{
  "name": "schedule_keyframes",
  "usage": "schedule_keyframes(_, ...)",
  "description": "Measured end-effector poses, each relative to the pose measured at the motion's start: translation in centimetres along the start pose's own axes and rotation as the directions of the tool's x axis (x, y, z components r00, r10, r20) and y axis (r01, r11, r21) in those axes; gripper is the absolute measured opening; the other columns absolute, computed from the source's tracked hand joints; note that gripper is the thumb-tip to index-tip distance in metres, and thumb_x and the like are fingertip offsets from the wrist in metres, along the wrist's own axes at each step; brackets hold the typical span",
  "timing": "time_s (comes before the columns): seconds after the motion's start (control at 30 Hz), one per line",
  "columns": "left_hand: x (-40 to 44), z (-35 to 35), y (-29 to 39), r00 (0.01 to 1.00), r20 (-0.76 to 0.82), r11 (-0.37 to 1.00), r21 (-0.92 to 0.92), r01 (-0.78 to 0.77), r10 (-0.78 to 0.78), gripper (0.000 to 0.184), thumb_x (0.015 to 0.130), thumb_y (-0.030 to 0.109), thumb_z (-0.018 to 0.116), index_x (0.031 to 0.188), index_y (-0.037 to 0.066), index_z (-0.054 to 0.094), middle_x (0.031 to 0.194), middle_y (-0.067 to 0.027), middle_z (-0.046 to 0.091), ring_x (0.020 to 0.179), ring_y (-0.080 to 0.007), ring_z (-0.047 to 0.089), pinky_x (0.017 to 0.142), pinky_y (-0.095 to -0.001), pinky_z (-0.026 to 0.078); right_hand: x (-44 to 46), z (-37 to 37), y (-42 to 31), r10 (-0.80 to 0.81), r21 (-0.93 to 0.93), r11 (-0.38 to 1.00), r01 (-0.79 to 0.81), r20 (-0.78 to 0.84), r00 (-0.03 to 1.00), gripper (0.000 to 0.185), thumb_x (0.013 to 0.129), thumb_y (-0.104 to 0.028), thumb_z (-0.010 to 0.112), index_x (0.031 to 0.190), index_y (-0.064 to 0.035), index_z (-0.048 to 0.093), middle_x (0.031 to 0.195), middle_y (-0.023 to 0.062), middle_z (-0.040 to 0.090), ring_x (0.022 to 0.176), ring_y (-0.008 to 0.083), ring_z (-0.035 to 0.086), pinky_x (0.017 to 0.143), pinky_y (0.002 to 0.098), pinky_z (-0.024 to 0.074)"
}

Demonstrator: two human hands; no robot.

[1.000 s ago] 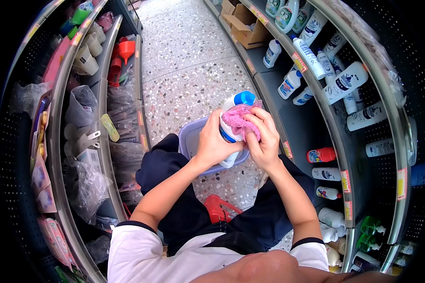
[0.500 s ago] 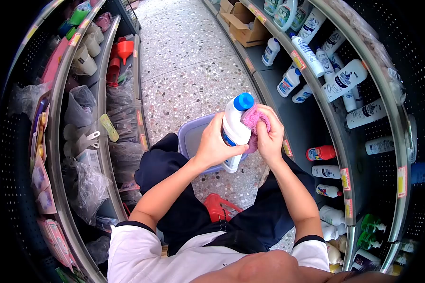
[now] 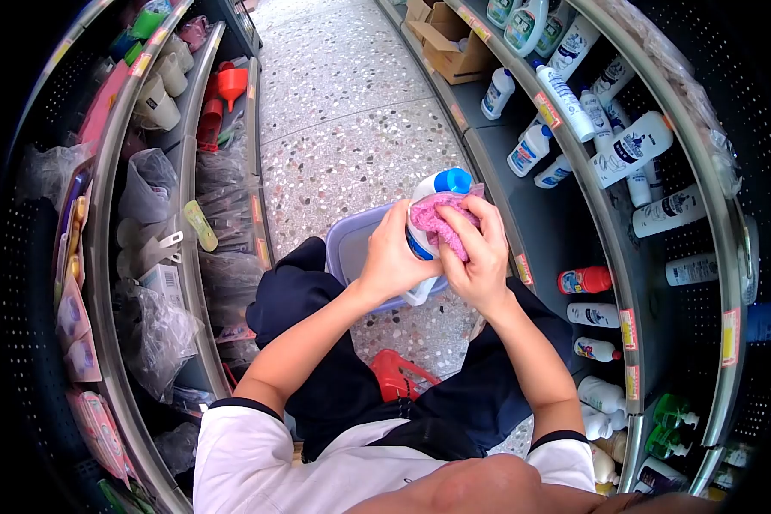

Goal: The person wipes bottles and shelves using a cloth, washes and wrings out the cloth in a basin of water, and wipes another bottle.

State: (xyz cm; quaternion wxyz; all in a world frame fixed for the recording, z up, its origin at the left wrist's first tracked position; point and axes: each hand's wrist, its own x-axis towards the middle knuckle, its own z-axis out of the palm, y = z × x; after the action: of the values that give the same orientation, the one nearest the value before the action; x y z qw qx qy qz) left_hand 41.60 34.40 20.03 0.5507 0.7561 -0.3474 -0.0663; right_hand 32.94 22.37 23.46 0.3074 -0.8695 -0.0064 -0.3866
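A white plastic bottle (image 3: 424, 186) with a blue cap leans in front of me, its label partly covered. My left hand (image 3: 392, 259) is wrapped round its left side. Pressed flat against the upper front of the bottle is a pink cloth (image 3: 437, 224), bunched under the fingers of my right hand (image 3: 478, 254). Below both hands stands a lavender plastic basin (image 3: 344, 250) on the floor, partly hidden by the bottle and my arms.
Shelves on the right hold several white bottles (image 3: 632, 147) and a red bottle (image 3: 584, 280). An open cardboard box (image 3: 457, 58) sits farther up. On the left are cups (image 3: 157, 104), a red funnel (image 3: 231, 86) and plastic bags (image 3: 158, 343). Something red (image 3: 391, 374) lies between my legs.
My right hand has moved left with the pink cloth, from the bottle's right edge over its front. The bottle's cap has shifted slightly right. My left hand keeps its hold.
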Motion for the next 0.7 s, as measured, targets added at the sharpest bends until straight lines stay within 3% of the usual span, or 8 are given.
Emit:
schedule_keyframes(0.4, 0.8, -1.2, -0.3, 0.996, -0.068, 0.998, -0.019, 0.064, -0.065, 0.076, 0.051, 0.022, 0.082, 0.115, 0.003, 0.046, 0.102, -0.0181, 0.058, 0.097, -0.0369, 0.059, 0.083, -0.0423, 0.048, -0.9, -0.7, 0.3, 0.027, 0.157, 0.987, -0.031, 0.027, 0.999, 0.036, 0.066, 0.005, 0.064, 0.102, -0.0009, 0.066, 0.105, 0.0157, 0.058, 0.097, 0.0296, 0.061, 0.084, 0.0349, 0.0488)
schedule_keyframes(0.7, 0.1, -1.1, 0.7, 0.999, 0.013, 0.998, 0.024, -0.052, 0.051, 0.077, 0.053, 0.025, 0.082, 0.116, 0.003, 0.045, 0.101, -0.0185, 0.058, 0.095, -0.0364, 0.061, 0.08, -0.0421, 0.049, 0.1, -1.2, 0.9, 0.031, 0.165, 0.986, -0.031, 0.005, 1.0, 0.035, 0.067, 0.006, 0.06, 0.102, 0.0015, 0.065, 0.104, 0.0159, 0.058, 0.096, 0.0292, 0.061, 0.084, 0.0335, 0.0478)
